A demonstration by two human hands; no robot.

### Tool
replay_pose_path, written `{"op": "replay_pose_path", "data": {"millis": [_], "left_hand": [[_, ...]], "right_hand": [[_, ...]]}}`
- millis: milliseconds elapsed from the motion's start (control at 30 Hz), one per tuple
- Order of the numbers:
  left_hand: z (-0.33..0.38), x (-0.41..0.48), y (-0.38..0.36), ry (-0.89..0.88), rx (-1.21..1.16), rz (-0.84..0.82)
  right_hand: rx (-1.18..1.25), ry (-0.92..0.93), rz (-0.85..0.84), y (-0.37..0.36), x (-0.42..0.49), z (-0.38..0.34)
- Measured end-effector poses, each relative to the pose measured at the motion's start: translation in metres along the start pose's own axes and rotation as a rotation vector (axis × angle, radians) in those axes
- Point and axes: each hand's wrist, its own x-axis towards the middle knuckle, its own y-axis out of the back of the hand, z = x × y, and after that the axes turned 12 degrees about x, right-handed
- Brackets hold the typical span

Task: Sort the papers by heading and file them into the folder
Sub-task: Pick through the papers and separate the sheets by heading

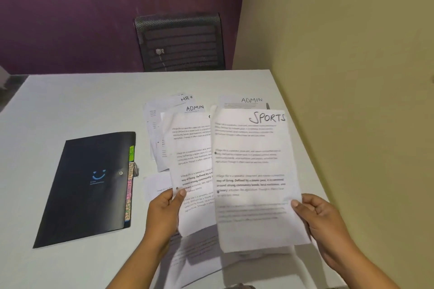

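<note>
My right hand (pixel 321 216) grips the lower right edge of a sheet headed SPORTS (pixel 253 171), lifted above the table. A second printed sheet (pixel 190 162) is pinched at its lower left edge by my left hand (pixel 164 211); the SPORTS sheet covers its heading. Behind them lie loose papers headed HR (pixel 185 99) and ADMIN (pixel 196 108), plus another ADMIN sheet (pixel 251 101) further right. The black folder (pixel 87 190) lies shut to the left, with coloured tabs (pixel 129 183) along its right edge.
More papers (pixel 195 256) lie on the white table (pixel 70 101) under my hands. A black mesh chair (pixel 180 42) stands behind the far edge. A yellow wall (pixel 352 77) runs close along the table's right side.
</note>
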Motion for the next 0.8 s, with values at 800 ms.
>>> {"op": "replay_pose_path", "data": {"millis": [800], "left_hand": [[0.024,-0.018,-0.002,-0.008,-0.105,-0.164]], "right_hand": [[-0.269,-0.134,-0.345,-0.048,0.023,0.018]]}}
